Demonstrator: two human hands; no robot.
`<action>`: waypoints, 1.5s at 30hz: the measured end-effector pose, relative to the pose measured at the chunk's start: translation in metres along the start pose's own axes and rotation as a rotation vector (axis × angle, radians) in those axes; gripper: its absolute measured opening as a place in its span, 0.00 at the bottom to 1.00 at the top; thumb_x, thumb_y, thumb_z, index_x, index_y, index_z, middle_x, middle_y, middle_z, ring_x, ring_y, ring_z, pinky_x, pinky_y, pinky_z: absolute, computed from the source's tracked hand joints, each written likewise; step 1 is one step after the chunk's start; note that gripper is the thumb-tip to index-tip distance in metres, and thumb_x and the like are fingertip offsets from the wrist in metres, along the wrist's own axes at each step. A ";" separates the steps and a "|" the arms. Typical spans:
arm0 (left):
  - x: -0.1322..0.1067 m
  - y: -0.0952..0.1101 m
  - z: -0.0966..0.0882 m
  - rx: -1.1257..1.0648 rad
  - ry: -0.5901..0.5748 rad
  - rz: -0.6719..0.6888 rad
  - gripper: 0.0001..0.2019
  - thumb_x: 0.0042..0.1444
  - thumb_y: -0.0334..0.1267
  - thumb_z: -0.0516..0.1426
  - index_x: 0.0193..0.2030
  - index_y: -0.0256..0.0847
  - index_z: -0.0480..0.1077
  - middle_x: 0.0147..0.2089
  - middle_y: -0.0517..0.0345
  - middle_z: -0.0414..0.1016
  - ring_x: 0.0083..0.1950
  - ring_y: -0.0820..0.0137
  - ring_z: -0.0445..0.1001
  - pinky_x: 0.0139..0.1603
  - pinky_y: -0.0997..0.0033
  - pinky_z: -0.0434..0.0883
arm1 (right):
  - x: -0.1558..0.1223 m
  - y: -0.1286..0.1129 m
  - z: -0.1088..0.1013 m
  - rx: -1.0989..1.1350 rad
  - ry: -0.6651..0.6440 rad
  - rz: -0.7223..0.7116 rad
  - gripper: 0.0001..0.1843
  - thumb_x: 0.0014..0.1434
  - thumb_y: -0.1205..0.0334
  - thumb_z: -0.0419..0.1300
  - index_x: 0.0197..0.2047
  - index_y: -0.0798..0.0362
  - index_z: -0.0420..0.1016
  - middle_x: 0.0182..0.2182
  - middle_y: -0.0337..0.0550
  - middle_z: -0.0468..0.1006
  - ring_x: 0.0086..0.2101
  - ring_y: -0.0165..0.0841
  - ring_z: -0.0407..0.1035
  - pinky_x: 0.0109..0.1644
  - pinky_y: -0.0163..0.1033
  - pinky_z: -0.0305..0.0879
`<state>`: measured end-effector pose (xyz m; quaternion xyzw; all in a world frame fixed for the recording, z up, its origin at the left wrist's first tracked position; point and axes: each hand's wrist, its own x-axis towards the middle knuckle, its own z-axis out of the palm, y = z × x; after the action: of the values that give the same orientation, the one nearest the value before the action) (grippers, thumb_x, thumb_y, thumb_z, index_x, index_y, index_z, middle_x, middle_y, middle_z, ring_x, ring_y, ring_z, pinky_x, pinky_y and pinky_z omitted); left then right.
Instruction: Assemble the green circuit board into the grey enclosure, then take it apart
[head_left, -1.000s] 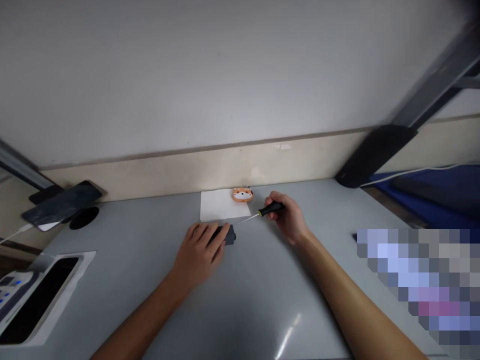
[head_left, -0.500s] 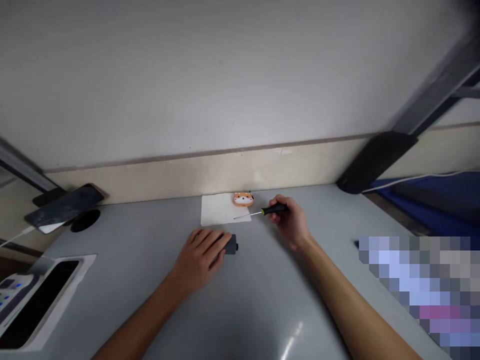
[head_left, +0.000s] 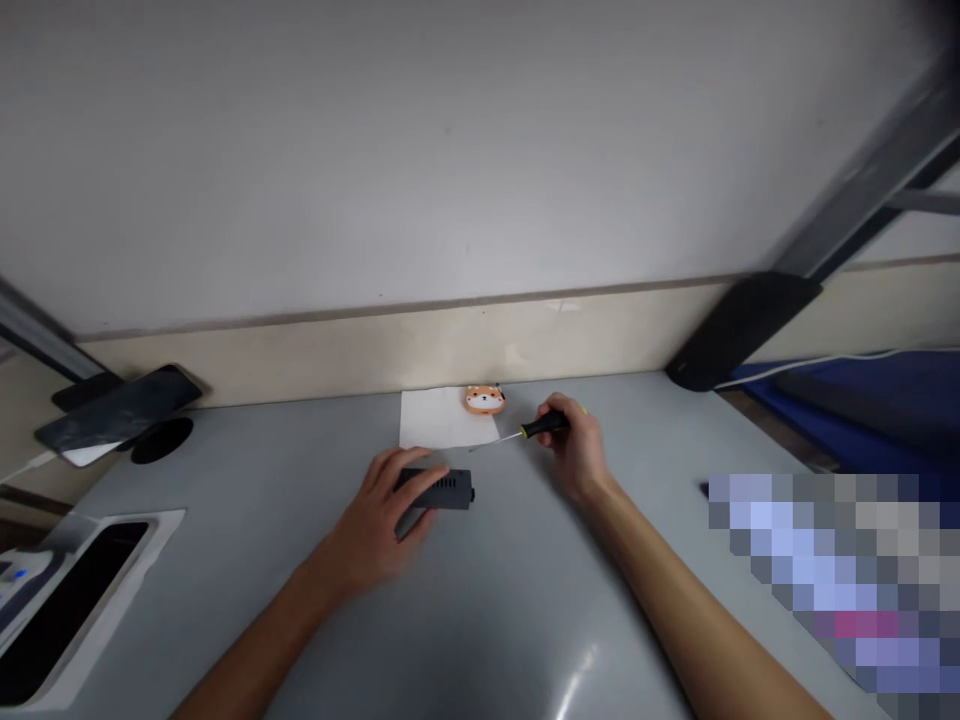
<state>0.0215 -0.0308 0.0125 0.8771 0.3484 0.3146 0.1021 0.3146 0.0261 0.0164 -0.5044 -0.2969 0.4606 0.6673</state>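
Observation:
My left hand [head_left: 386, 510] grips a small dark grey box-shaped device [head_left: 442, 489] lying on the grey table [head_left: 487, 610], thumb on its near side, fingers over its top. My right hand [head_left: 577, 450] is closed round the black handle of a thin screwdriver [head_left: 525, 431]. Its metal shaft points left, the tip hanging just above and to the right of the device. Behind them a white sheet of paper [head_left: 442, 420] lies against the wall, with a small orange animal-face figure [head_left: 484, 399] at its far right corner.
A phone [head_left: 120, 410] leans on a black stand at the far left, above a round black hole [head_left: 161, 439] in the table. A white machine with a dark opening [head_left: 67, 590] sits at the near left. A black bracket [head_left: 739, 325] and blue surface [head_left: 862, 400] are at the right.
My left hand has drawn back off the device, baring its vented top. The screwdriver tip lifted away towards the paper, then dipped back down towards the device.

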 end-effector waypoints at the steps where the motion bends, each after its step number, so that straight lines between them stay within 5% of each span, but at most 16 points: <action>1: -0.001 -0.003 -0.002 -0.060 -0.013 -0.066 0.26 0.66 0.31 0.57 0.69 0.52 0.62 0.66 0.49 0.66 0.67 0.59 0.66 0.68 0.50 0.67 | 0.001 0.000 0.000 -0.007 0.022 -0.012 0.14 0.54 0.52 0.63 0.24 0.53 0.73 0.22 0.36 0.68 0.20 0.27 0.58 0.22 0.36 0.51; 5: 0.001 -0.015 0.002 -0.405 0.080 -0.329 0.19 0.62 0.37 0.62 0.60 0.50 0.69 0.55 0.54 0.75 0.54 0.64 0.77 0.57 0.60 0.76 | -0.002 -0.002 -0.006 -0.126 0.120 -0.254 0.16 0.56 0.54 0.62 0.21 0.52 0.70 0.20 0.36 0.66 0.23 0.29 0.57 0.25 0.36 0.52; 8: 0.005 -0.022 0.013 -0.476 0.140 -0.418 0.13 0.63 0.40 0.61 0.54 0.48 0.73 0.52 0.55 0.78 0.51 0.64 0.79 0.53 0.62 0.77 | -0.015 -0.008 -0.009 -0.316 0.042 -0.512 0.18 0.58 0.60 0.58 0.17 0.51 0.66 0.17 0.36 0.62 0.22 0.29 0.56 0.26 0.38 0.49; 15: 0.007 -0.024 0.023 -0.222 0.097 -0.193 0.08 0.70 0.38 0.55 0.50 0.47 0.76 0.47 0.56 0.79 0.51 0.65 0.75 0.57 0.58 0.72 | -0.068 -0.020 0.012 -0.516 -0.473 -0.864 0.19 0.62 0.67 0.54 0.20 0.51 0.57 0.18 0.34 0.54 0.20 0.28 0.50 0.27 0.40 0.44; 19: 0.007 -0.021 0.021 -0.180 0.081 -0.191 0.11 0.72 0.37 0.52 0.52 0.46 0.75 0.50 0.55 0.77 0.54 0.65 0.73 0.60 0.57 0.71 | -0.089 -0.022 0.025 -0.486 -0.558 -1.023 0.18 0.59 0.70 0.53 0.21 0.48 0.52 0.17 0.34 0.51 0.20 0.31 0.47 0.27 0.41 0.42; 29: 0.006 -0.018 0.019 -0.143 0.028 -0.306 0.13 0.72 0.38 0.49 0.54 0.46 0.74 0.47 0.55 0.75 0.49 0.66 0.76 0.53 0.62 0.75 | -0.102 -0.009 0.036 -0.504 -0.633 -0.988 0.15 0.57 0.71 0.54 0.24 0.47 0.55 0.17 0.34 0.56 0.20 0.32 0.50 0.27 0.41 0.46; 36: 0.007 -0.018 0.019 -0.154 0.033 -0.307 0.13 0.71 0.36 0.50 0.53 0.46 0.74 0.48 0.55 0.77 0.49 0.66 0.76 0.50 0.64 0.75 | -0.109 0.005 0.042 -0.580 -0.712 -0.835 0.13 0.62 0.68 0.55 0.26 0.48 0.59 0.20 0.35 0.64 0.22 0.30 0.57 0.28 0.38 0.52; 41: 0.006 -0.015 0.018 -0.091 0.150 -0.260 0.12 0.70 0.34 0.50 0.49 0.45 0.76 0.42 0.56 0.74 0.46 0.67 0.74 0.49 0.63 0.73 | -0.104 0.003 0.038 -0.526 -0.635 -0.713 0.16 0.65 0.64 0.53 0.24 0.49 0.62 0.19 0.36 0.68 0.21 0.30 0.61 0.28 0.38 0.55; 45: 0.004 -0.009 0.009 -0.087 0.178 -0.091 0.10 0.68 0.34 0.54 0.48 0.45 0.76 0.41 0.55 0.71 0.46 0.66 0.71 0.50 0.61 0.72 | -0.095 -0.002 0.033 -0.479 -0.419 -0.534 0.19 0.66 0.59 0.54 0.22 0.50 0.66 0.19 0.36 0.67 0.21 0.30 0.60 0.27 0.38 0.54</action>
<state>0.0242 -0.0209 0.0038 0.8236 0.3817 0.4011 0.1228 0.2485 -0.0477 0.0348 -0.4460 -0.6456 0.2818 0.5522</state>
